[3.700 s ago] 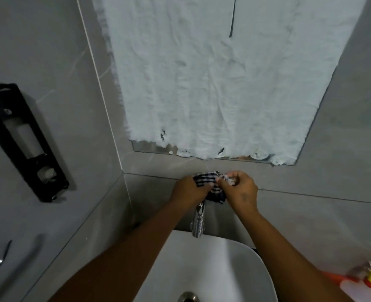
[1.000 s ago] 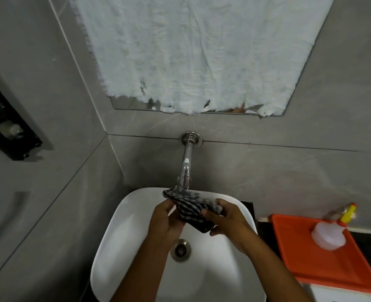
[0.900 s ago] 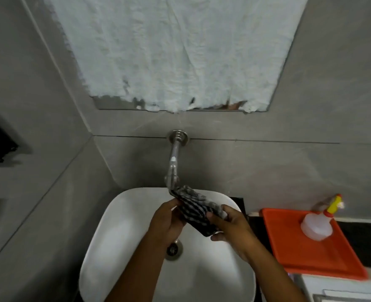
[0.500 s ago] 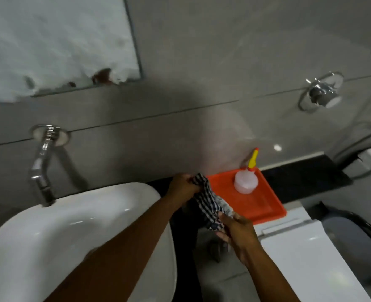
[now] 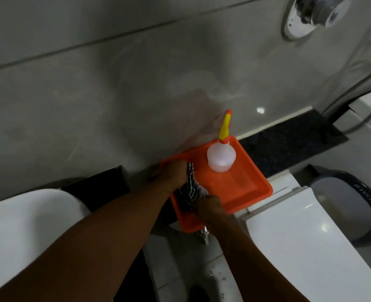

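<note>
A black-and-white checked cloth (image 5: 192,188) hangs between both hands over the left part of an orange tray (image 5: 243,188). My left hand (image 5: 174,175) grips the cloth's upper end at the tray's back left corner. My right hand (image 5: 208,207) grips its lower end near the tray's front edge. A white spray bottle (image 5: 221,156) with a yellow and orange nozzle stands at the back of the tray.
A white basin (image 5: 27,227) is at the lower left. A white toilet lid (image 5: 306,247) lies at the right, below the tray. A chrome wall fitting (image 5: 308,14) sits at the upper right on the grey tiled wall. A black ledge (image 5: 289,140) runs behind the tray.
The view swung right from the tap and basin to the tray. Both hands carried the cloth from the basin across and down into the orange tray.
</note>
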A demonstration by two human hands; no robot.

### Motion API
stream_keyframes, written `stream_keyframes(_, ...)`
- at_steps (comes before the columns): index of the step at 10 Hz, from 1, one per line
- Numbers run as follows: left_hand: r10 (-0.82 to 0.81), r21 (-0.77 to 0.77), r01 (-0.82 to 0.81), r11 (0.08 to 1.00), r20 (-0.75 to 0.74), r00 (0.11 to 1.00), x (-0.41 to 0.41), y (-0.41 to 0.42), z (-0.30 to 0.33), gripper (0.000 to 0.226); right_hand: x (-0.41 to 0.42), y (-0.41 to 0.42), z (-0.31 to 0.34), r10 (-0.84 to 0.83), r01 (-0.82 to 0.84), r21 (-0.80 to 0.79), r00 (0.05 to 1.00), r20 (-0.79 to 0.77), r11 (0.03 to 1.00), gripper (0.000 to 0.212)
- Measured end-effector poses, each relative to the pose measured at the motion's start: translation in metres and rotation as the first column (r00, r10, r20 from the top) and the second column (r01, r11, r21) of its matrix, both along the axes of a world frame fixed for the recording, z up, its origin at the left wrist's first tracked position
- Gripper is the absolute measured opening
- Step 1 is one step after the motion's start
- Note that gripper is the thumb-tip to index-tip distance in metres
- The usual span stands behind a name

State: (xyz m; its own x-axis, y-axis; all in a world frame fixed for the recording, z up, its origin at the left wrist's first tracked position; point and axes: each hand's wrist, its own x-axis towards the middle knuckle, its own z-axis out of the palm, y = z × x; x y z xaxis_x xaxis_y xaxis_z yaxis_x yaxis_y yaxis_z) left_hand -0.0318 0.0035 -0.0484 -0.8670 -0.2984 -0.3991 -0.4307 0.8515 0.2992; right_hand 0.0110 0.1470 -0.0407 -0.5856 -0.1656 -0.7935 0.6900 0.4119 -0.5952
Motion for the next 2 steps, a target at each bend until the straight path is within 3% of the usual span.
stream_keyframes(2, -0.106, -0.095, 0.099, 0.991, -0.082, 0.991, 0.027, -0.016, 0.035, 0.037, 0.008, -0.016, 0.047, 0.102, -0.071, 0.135, 0.965, -0.242, 0.988, 0.043)
